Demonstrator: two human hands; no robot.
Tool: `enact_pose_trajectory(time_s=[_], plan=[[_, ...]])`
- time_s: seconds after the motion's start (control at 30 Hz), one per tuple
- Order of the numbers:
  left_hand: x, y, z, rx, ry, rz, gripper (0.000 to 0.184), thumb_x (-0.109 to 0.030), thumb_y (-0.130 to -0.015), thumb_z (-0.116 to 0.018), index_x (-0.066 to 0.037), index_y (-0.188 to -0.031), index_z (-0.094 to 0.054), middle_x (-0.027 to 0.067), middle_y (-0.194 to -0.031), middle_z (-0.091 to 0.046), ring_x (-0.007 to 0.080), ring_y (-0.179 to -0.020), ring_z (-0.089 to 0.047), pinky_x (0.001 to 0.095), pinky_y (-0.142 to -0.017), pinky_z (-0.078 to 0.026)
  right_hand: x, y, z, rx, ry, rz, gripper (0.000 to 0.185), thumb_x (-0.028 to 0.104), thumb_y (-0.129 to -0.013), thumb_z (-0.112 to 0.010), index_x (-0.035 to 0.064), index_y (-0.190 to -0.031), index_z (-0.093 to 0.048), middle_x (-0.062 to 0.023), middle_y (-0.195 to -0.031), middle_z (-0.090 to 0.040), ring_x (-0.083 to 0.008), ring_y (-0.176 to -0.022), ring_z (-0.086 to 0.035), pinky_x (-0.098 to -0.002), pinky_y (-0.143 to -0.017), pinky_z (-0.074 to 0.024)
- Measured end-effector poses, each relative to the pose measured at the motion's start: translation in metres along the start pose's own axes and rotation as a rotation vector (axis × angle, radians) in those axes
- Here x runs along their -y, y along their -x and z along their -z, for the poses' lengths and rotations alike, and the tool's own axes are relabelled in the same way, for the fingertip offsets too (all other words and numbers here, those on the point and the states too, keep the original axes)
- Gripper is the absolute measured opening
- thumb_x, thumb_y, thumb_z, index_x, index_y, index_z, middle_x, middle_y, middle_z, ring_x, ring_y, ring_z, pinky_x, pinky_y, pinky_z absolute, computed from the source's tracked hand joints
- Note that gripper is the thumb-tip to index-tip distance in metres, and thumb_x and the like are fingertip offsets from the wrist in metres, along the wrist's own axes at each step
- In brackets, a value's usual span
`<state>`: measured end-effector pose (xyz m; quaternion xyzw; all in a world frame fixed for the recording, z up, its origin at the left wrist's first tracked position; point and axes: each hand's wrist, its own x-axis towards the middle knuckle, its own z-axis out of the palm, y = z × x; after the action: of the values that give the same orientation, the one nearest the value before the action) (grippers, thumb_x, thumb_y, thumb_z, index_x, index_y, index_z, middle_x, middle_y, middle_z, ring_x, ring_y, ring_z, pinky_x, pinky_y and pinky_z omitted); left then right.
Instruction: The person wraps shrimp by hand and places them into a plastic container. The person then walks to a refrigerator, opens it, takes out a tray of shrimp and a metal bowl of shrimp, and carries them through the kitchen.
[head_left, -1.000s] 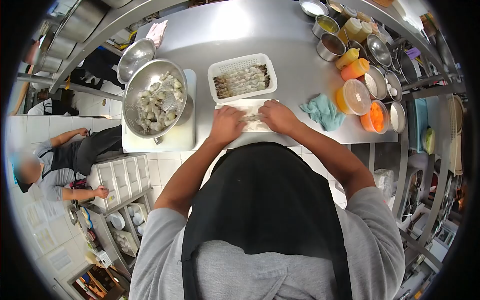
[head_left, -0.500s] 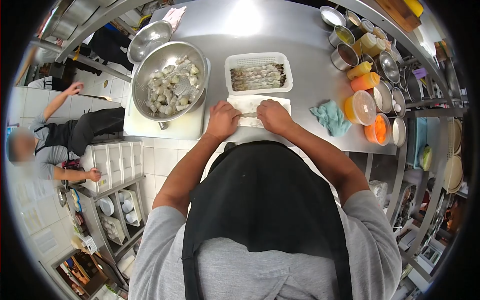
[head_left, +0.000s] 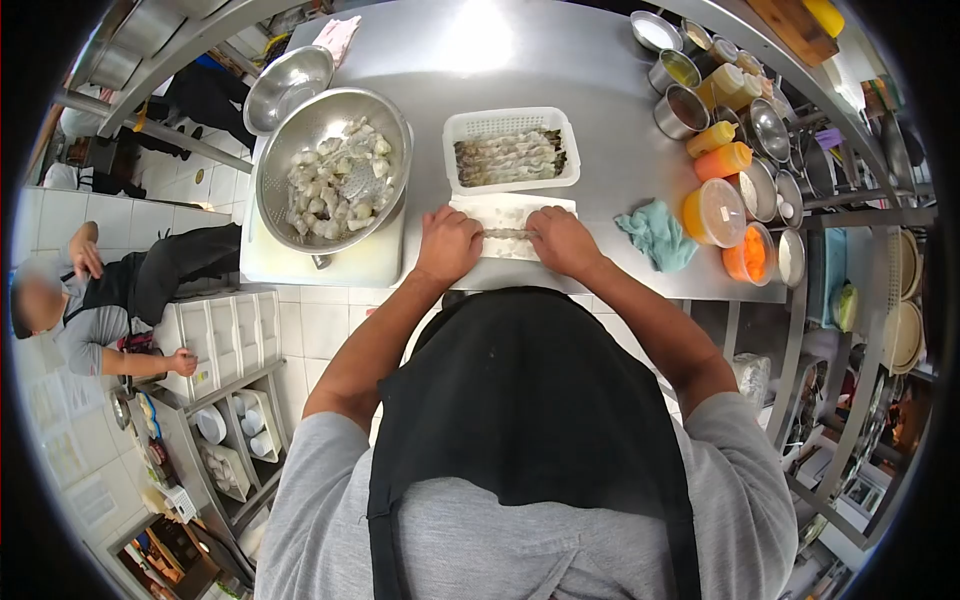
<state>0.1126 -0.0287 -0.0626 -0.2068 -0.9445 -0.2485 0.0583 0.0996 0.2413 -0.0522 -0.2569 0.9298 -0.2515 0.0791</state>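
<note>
Between my two hands a peeled shrimp (head_left: 507, 233) is stretched out in a thin grey line. My left hand (head_left: 452, 244) pinches its left end and my right hand (head_left: 560, 240) its right end, fingers closed. Beneath it lies a damp white paper towel (head_left: 512, 212). Just beyond the towel, a white perforated basket (head_left: 572, 172) holds a row of straightened shrimp (head_left: 510, 155) with dark tails. To the left, a large steel colander (head_left: 275, 190) contains a loose heap of peeled shrimp (head_left: 340, 185).
The colander rests on a white cutting board (head_left: 330, 262); a steel bowl (head_left: 288, 90) sits behind it. At right are a teal cloth (head_left: 657, 236), sauce bottles (head_left: 722, 160), a lidded orange tub (head_left: 714, 212) and metal pots (head_left: 683, 112). A co-worker (head_left: 100, 310) stands at left by white drawers (head_left: 220, 335).
My hands have moved slightly apart, so more of the shrimp shows between them. The co-worker's raised hand has come down toward their body. The whole view has shifted slightly.
</note>
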Motion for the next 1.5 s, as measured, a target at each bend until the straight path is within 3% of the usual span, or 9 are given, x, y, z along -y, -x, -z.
enact_pose_trajectory(time_s=[0.2, 0.4, 0.5, 0.7, 0.9, 1.0, 1.2, 1.5], plan=[[-0.011, 0.002, 0.023, -0.01, 0.165, -0.006, 0.004, -0.013, -0.082, -0.074, -0.011, -0.085, -0.077, 0.0058, -0.088, -0.072, 0.0315, -0.095, -0.065, 0.0498, -0.082, -0.048, 0.021, 0.007, 0.023, -0.042, -0.031, 0.003, 0.019, 0.009, -0.084, -0.068, 0.0046, -0.102, -0.065, -0.017, -0.096, -0.066, -0.0389, -0.1, -0.065, -0.0514, -0.089, -0.0532], [-0.012, -0.068, 0.034, -0.29, 0.174, 0.02, 0.006, -0.011, -0.084, -0.075, -0.011, -0.089, -0.078, 0.0093, -0.091, -0.073, 0.0339, -0.095, -0.065, 0.0513, -0.082, -0.051, 0.001, -0.048, 0.071, -0.235, 0.126, 0.111, 0.013, 0.006, -0.086, -0.066, 0.0062, -0.099, -0.068, -0.0136, -0.095, -0.068, -0.0368, -0.098, -0.065, -0.0499, -0.085, -0.0526], [-0.002, -0.118, 0.032, -0.373, 0.035, 0.099, 0.012, -0.008, -0.084, -0.076, -0.008, -0.095, -0.08, 0.0123, -0.092, -0.073, 0.0361, -0.095, -0.066, 0.0478, -0.084, -0.053, -0.021, -0.103, 0.083, -0.309, 0.202, 0.121, 0.015, 0.003, -0.086, -0.065, 0.0076, -0.1, -0.068, -0.0119, -0.098, -0.068, -0.0346, -0.102, -0.065, -0.0484, -0.088, -0.0521], [0.014, -0.159, 0.013, -0.287, -0.105, 0.271, 0.016, -0.009, -0.086, -0.074, -0.012, -0.099, -0.082, 0.0087, -0.1, -0.076, 0.0341, -0.103, -0.066, 0.0524, -0.089, -0.052, -0.041, -0.156, 0.085, -0.171, 0.381, 0.108, 0.019, 0.002, -0.084, -0.066, 0.0098, -0.101, -0.07, -0.0074, -0.106, -0.068, -0.0305, -0.11, -0.063, -0.0451, -0.092, -0.0513], [0.023, -0.156, -0.001, -0.106, -0.187, 0.326, 0.023, -0.01, -0.077, -0.079, -0.016, -0.099, -0.082, 0.0035, -0.11, -0.074, 0.0304, -0.117, -0.06, 0.0537, -0.095, -0.048, -0.064, -0.151, 0.064, -0.111, 0.398, 0.171, 0.026, 0.003, -0.085, -0.065, 0.0115, -0.108, -0.074, -0.0064, -0.105, -0.068, -0.0293, -0.111, -0.062, -0.0447, -0.094, -0.0514], [0.019, -0.156, 0.001, -0.167, -0.217, 0.308, 0.029, -0.01, -0.078, -0.078, -0.016, -0.106, -0.081, 0.0036, -0.115, -0.072, 0.03, -0.12, -0.058, 0.0521, -0.096, -0.047, -0.066, -0.142, 0.062, -0.235, 0.306, 0.203, 0.028, 0.004, -0.086, -0.065, 0.012, -0.111, -0.076, -0.0058, -0.106, -0.069, -0.0292, -0.111, -0.062, -0.0452, -0.095, -0.0518], [0.005, -0.145, 0.003, -0.185, -0.17, 0.15, 0.03, -0.007, -0.079, -0.076, -0.013, -0.107, -0.081, 0.0052, -0.109, -0.073, 0.0307, -0.116, -0.061, 0.0512, -0.095, -0.05, -0.066, -0.132, 0.058, -0.146, 0.306, 0.174, 0.029, 0.005, -0.085, -0.064, 0.0103, -0.111, -0.076, -0.0072, -0.106, -0.069, -0.0305, -0.112, -0.062, -0.0452, -0.095, -0.0528], [0.007, -0.151, -0.008, -0.112, -0.132, 0.136, 0.032, -0.012, -0.081, -0.076, -0.016, -0.112, -0.077, 0.0044, -0.113, -0.07, 0.0289, -0.119, -0.058, 0.0501, -0.098, -0.044, -0.059, -0.138, 0.059, -0.244, 0.196, 0.147, 0.03, 0.002, -0.084, -0.066, 0.008, -0.113, -0.074, -0.0089, -0.109, -0.068, -0.0317, -0.115, -0.061, -0.0449, -0.099, -0.0519]])
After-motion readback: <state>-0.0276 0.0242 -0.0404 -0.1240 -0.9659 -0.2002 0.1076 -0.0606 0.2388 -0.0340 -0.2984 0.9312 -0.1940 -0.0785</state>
